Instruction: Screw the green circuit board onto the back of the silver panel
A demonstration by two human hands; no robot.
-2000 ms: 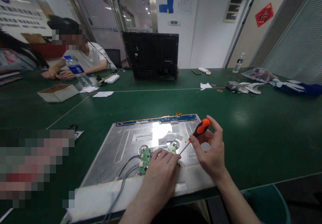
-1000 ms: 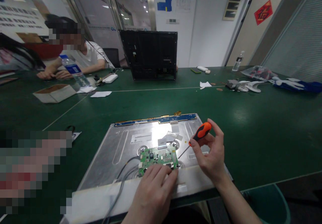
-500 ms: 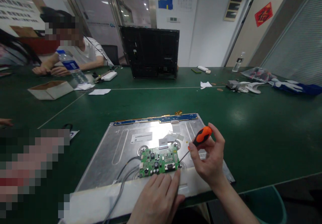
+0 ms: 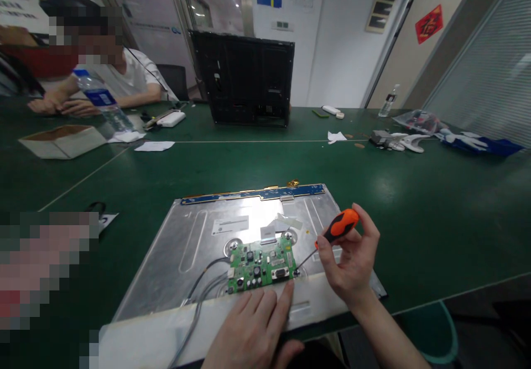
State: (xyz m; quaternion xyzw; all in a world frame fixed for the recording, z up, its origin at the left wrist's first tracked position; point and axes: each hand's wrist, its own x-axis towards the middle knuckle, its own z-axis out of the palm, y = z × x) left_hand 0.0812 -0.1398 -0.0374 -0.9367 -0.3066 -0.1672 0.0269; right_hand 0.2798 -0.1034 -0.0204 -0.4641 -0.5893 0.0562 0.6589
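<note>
A silver metal panel [image 4: 199,247] lies flat on the green table [image 4: 415,203] in front of me. A small green circuit board [image 4: 261,264] sits on its near half, with grey cables [image 4: 199,297] running off to the left. My right hand [image 4: 352,264] pinches an orange-handled screwdriver [image 4: 338,226], whose tip rests at the board's right corner. My left hand [image 4: 253,325] lies flat on the panel's near edge, fingers stretched out just below the board.
A black monitor housing [image 4: 249,78] stands upright across the table. A person in white sits at the far left behind a water bottle [image 4: 102,100] and a cardboard box [image 4: 58,139]. White gloves and small parts [image 4: 398,141] lie at the right.
My left hand has slid back off the circuit board toward me, uncovering it. The screwdriver tip has come down to the board's right corner. My view has shifted slightly right.
</note>
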